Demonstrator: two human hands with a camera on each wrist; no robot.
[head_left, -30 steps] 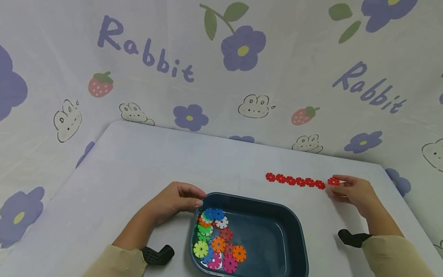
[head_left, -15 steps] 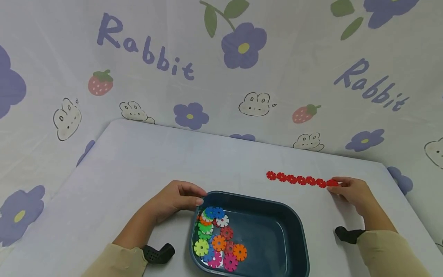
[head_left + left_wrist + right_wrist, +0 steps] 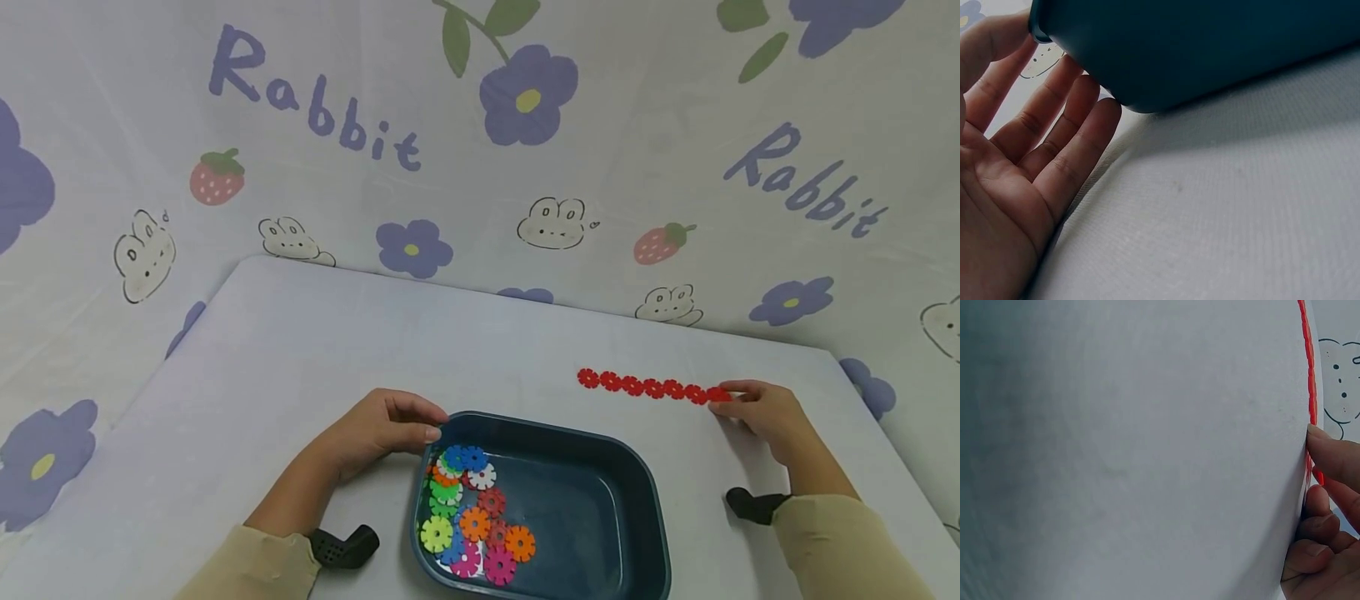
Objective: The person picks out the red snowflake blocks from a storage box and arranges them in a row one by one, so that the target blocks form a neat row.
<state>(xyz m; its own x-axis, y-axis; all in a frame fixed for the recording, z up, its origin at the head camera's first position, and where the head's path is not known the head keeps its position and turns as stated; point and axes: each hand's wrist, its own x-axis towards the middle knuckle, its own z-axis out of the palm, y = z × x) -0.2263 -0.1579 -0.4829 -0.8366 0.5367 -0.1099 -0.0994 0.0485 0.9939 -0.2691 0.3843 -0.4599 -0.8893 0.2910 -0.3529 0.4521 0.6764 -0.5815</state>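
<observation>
My right hand (image 3: pixel 765 421) pinches a red notched plastic disc (image 3: pixel 717 394) between thumb and fingers. That disc meets the right end of a straight row of several red notched discs (image 3: pixel 654 388) on the white table. In the right wrist view the red row (image 3: pixel 1310 369) shows edge-on, running up from the thumb. My left hand (image 3: pixel 386 433) touches the back left corner of a dark blue tray (image 3: pixel 645 467) with its thumb and fingers. The left wrist view shows its fingers (image 3: pixel 1063 169) fairly straight against the tray's outer wall (image 3: pixel 1166 50).
Inside the tray, loose notched discs (image 3: pixel 474 523) in orange, green, blue, pink, white and other colours gather at the left side. Behind the white table (image 3: pixel 337 333) hangs a patterned cloth (image 3: pixel 465 192). A black device (image 3: pixel 345 547) sits on each wrist.
My right hand has moved slightly left and lowered its red disc to the right end of the row, closing the gap. My left hand stays at the tray corner.
</observation>
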